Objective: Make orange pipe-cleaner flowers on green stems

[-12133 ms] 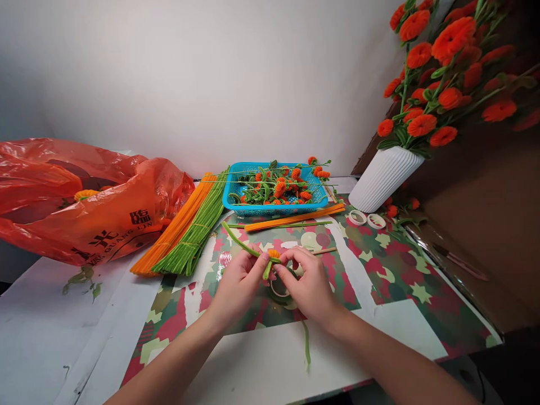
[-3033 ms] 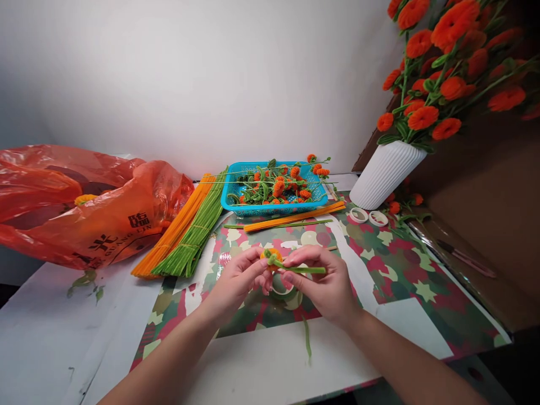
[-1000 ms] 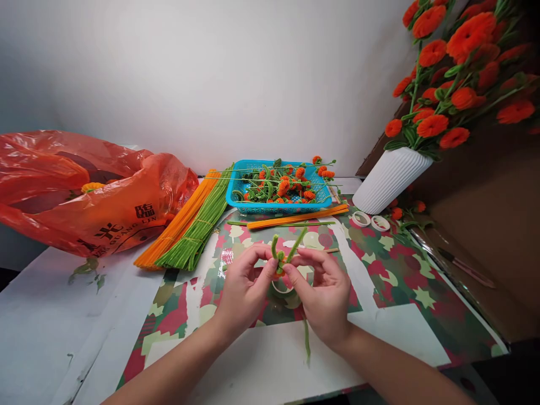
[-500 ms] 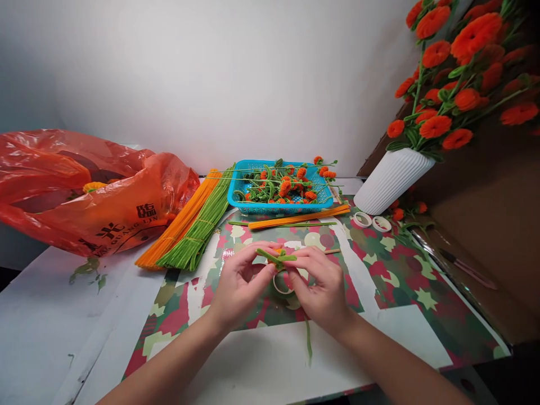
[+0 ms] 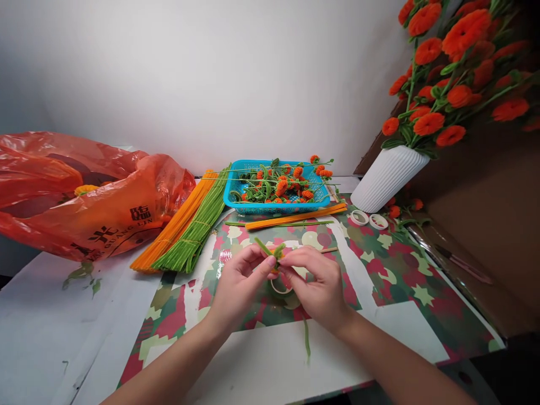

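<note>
Between my two hands is a small pipe-cleaner flower (image 5: 277, 252), orange with green pieces sticking up from it. My left hand (image 5: 243, 279) pinches it from the left with thumb and forefinger. From the right, the fingertips of my right hand (image 5: 317, 279) press on its green part. Fingers hide much of the orange part. Just below the fingertips a roll of tape (image 5: 280, 291) lies on the patterned table cover, partly covered by my hands. A loose green strip (image 5: 307, 341) lies nearer to me on the white surface.
A blue basket (image 5: 276, 209) of orange flowers stands at the back. Left of it lie orange (image 5: 169, 230) and green pipe-cleaner bundles (image 5: 192, 233) and a red plastic bag (image 5: 113, 225). A white vase (image 5: 388, 179) of flowers and two tape rolls (image 5: 368, 219) are at right.
One green piece on the flower that pointed right now stands upright, bent up by my right fingertips. The whole view has shifted slightly.
</note>
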The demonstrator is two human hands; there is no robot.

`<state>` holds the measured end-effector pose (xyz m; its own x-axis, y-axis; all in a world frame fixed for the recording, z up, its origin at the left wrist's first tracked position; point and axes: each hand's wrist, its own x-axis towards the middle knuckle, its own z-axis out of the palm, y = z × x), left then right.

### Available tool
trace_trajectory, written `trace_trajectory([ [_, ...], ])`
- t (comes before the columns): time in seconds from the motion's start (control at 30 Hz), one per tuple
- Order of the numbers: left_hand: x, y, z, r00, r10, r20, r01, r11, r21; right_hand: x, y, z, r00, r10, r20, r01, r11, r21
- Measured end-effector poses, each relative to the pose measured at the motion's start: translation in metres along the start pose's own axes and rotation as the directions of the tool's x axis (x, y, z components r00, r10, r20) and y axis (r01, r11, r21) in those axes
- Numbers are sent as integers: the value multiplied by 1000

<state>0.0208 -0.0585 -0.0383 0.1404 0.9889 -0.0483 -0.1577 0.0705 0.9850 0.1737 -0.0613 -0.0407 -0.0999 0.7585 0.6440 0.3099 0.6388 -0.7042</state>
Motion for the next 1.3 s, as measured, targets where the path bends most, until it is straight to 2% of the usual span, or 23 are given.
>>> trace_trajectory([
  [0.17,1,1,1,997,-76,34,78,993,-91,2,4,-3,993,-112,23,113,993,-19],
  [0.3,1,0,2,1000,-22,19,23,999,-34,3,7,-7,990,-121,67,122,993,-7],
  [0.37,0,-4,2,996,91,-12,-91,995,46,4,7,-7,997,-49,66,47,998,35],
  [0.43,-1,-8,1,969,244,-36,-235,956,175,5,5,-6,987,142,70,-150,981,125],
  [0.47,-2,-9,0,944,329,-36,-309,916,256,6,4,-6,959,271,87,-283,940,192],
  [0.53,-3,-11,-2,851,526,6,-477,767,429,8,2,-6,840,518,163,-540,765,351],
  [0.6,-3,-11,-5,684,717,134,-653,521,550,11,0,-7,674,669,313,-719,496,487],
  [0.63,-3,-11,-6,593,775,216,-721,393,570,11,0,-7,592,697,405,-776,355,522],
  [0.67,-3,-10,-6,523,803,286,-767,297,569,12,0,-8,518,701,489,-816,235,528],
  [0.7,-3,-10,-7,490,809,324,-788,253,561,12,1,-9,470,695,545,-840,162,518],
  [0.73,-2,-9,-6,505,803,318,-785,274,556,11,1,-10,462,689,558,-848,157,507],
  [0.77,-2,-9,-6,566,780,266,-753,359,551,11,1,-11,504,691,518,-834,233,500],
  [0.8,-1,-8,-5,660,729,180,-688,491,534,10,1,-12,593,686,423,-788,384,481],
  [0.83,-1,-8,-3,762,642,83,-593,640,489,10,1,-13,712,636,298,-695,579,426],
  [0.87,0,-7,-2,854,521,-1,-473,777,416,9,1,-14,834,521,180,-550,770,324],
  [0.9,1,-6,-1,917,396,-55,-358,873,331,9,2,-15,929,357,97,-370,910,186],
  [0.93,2,-5,0,957,279,-81,-251,935,250,9,3,-16,982,180,63,-183,982,41],
  [0.97,3,-4,0,978,187,-92,-168,968,186,9,5,-17,997,27,67,-21,996,-86],
  [1.03,4,-1,-1,992,78,-96,-66,991,116,8,9,-18,980,-157,118,183,948,-259],
  [1.13,4,0,-2,995,42,-88,-32,993,111,8,15,-17,950,-259,174,308,873,-379],
  [1.2,3,-1,-1,994,85,-71,-73,985,156,7,16,-14,948,-259,183,312,866,-392],
  [1.23,2,-2,-1,990,128,-65,-113,974,198,6,15,-12,959,-226,171,276,884,-378],
  [1.3,0,-4,0,954,293,-65,-257,908,332,5,12,-7,988,-75,134,110,955,-275],
])
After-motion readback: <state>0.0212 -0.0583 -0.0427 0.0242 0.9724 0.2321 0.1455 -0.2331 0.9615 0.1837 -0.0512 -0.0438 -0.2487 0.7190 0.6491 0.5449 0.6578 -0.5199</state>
